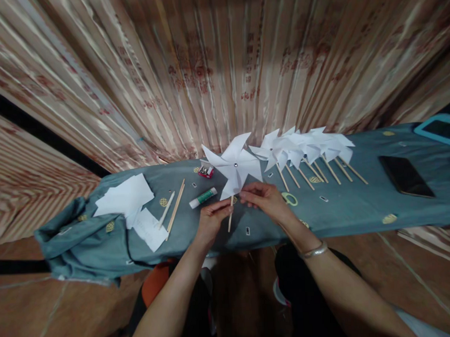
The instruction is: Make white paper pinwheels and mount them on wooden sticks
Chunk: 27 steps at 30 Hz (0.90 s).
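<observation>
A white paper pinwheel (235,169) with a small shiny pin at its centre is held upright over the cloth. My left hand (213,217) is closed on its thin wooden stick (230,222), just below the blades. Close by on the right, my right hand (262,199) has its fingers curled together at the lower blade; whether they pinch anything is hidden. A green and white glue stick (203,198) lies left of the pinwheel, and behind it sits a small red box (205,171) of pins. Green-handled scissors (289,199) lie beyond my right hand, partly covered.
Several finished pinwheels (313,147) overlap in a row at the right back. White paper sheets (127,195), a pencil-like white stick (167,209) and bare wooden sticks (175,209) lie left. A black phone (406,176) and a blue-framed device (441,129) rest on the right of the cloth-covered table (355,207).
</observation>
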### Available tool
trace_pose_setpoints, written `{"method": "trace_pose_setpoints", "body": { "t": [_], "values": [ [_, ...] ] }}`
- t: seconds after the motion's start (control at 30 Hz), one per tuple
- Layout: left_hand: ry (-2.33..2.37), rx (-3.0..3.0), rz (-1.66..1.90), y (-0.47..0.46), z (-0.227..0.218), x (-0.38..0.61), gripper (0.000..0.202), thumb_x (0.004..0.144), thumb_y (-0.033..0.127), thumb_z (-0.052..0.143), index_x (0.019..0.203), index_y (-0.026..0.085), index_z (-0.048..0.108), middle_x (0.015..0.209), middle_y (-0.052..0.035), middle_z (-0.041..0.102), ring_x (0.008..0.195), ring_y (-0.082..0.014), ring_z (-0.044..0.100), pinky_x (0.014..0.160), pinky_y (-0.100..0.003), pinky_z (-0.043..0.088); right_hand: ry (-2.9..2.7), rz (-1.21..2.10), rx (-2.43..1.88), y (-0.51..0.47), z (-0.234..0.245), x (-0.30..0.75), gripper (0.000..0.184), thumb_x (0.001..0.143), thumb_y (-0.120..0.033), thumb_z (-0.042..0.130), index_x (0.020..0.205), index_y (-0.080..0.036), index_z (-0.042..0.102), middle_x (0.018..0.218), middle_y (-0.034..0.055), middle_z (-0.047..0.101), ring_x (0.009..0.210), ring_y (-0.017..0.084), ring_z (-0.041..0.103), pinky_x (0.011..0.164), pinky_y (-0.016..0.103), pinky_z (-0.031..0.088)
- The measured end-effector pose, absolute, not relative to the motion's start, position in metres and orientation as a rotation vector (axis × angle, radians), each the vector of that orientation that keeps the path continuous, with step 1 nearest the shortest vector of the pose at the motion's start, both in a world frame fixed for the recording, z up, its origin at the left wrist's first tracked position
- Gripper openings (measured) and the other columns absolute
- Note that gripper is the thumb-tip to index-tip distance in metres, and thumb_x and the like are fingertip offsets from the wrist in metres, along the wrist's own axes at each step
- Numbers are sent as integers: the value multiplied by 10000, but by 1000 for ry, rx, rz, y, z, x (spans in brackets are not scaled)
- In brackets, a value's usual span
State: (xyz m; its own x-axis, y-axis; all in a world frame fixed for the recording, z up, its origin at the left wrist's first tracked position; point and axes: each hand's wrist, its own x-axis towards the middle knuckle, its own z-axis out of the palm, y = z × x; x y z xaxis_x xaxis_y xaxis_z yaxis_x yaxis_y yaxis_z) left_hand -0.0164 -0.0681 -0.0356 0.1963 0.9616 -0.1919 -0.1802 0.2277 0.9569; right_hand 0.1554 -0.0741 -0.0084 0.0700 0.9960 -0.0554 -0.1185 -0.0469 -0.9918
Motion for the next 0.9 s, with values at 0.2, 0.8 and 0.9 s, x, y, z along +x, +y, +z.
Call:
{"method": "trace_pose_setpoints", "body": {
  "t": [0.2,0.8,0.9],
  "values": [
    [1087,980,1031,-67,-38,-20,314,538,289,859,827,186,792,844,-58,772,772,-197,682,834,-342,520,-968,836,-1263,-75,-3,194,247,669,-433,754,714,-196,703,554,-15,639,480,103,477,476,246,349],
    [1098,968,1029,-68,-37,-14,301,518,278,855,798,187,792,819,-51,774,762,-198,685,812,-336,532,-803,1114,-1173,-69,-14,183,301,515,-450,859,582,-208,693,546,-34,570,540,101,447,538,251,343],
    [1091,960,1040,-67,-38,-14,310,518,283,857,804,183,792,826,-58,774,762,-195,683,804,-330,529,-787,1172,-1161,-71,-13,177,321,493,-453,872,568,-208,679,555,-39,569,548,102,463,549,255,358]
  ]
}}
